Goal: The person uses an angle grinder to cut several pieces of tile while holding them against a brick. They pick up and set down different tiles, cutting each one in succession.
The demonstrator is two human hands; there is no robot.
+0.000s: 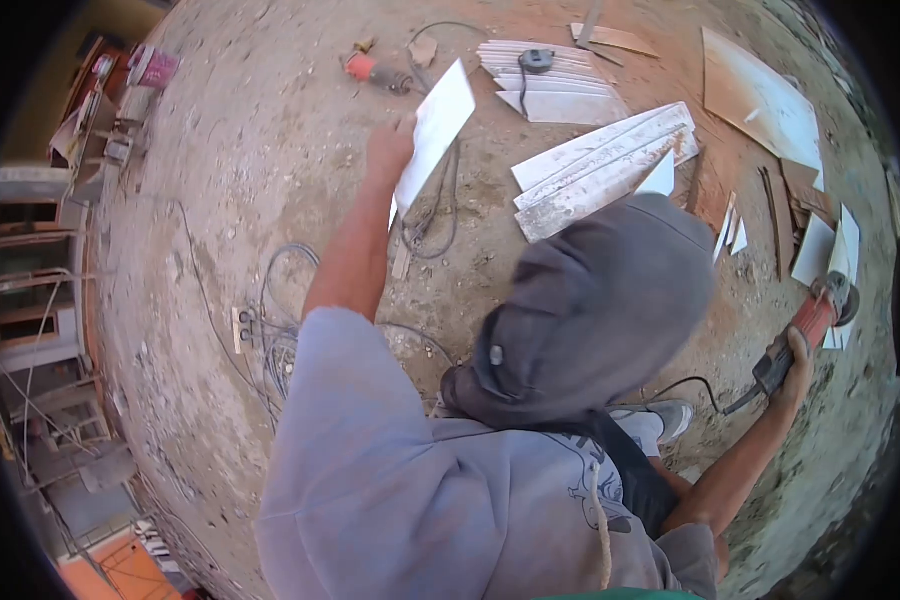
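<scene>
My left hand, at the end of an outstretched arm, is closed on the edge of a white tile piece tilted above the dirt ground. On the other side, my right hand wraps round the body of a red and black angle grinder. The grinder's disc overlaps several white tile offcuts at the right. A black cord runs from its handle toward my foot. Dark grey headwear hides the middle of the ground.
Another red angle grinder lies at the top left. A tape measure rests on a stack of white strips. Dusty long strips and a large tile lie farther right. Tangled cables lie near a socket strip.
</scene>
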